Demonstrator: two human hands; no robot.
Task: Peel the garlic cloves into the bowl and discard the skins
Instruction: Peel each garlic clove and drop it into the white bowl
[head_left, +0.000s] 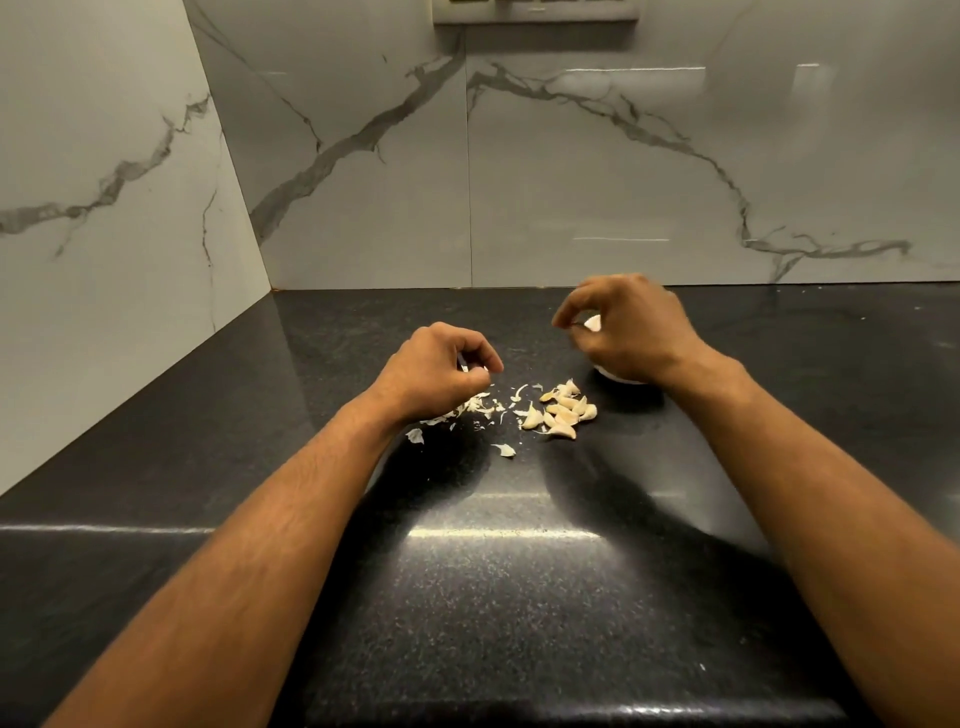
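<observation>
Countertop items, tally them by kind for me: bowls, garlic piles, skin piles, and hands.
White bowl: 1, mostly hidden under the right hand
Garlic clove pile: 1
Skin scrap pile: 1
Hands: 2, counting the left hand
Total: 5

**One head-worn camera looks down on a kitchen corner**

A single wide-angle view from the person's head faces forward and down across the dark counter (498, 597) toward the marble wall (597, 171). Both forearms reach in from the bottom edge, the hands near mid-frame. The side wall (104, 208) closes the left. No second view shares the scene.
</observation>
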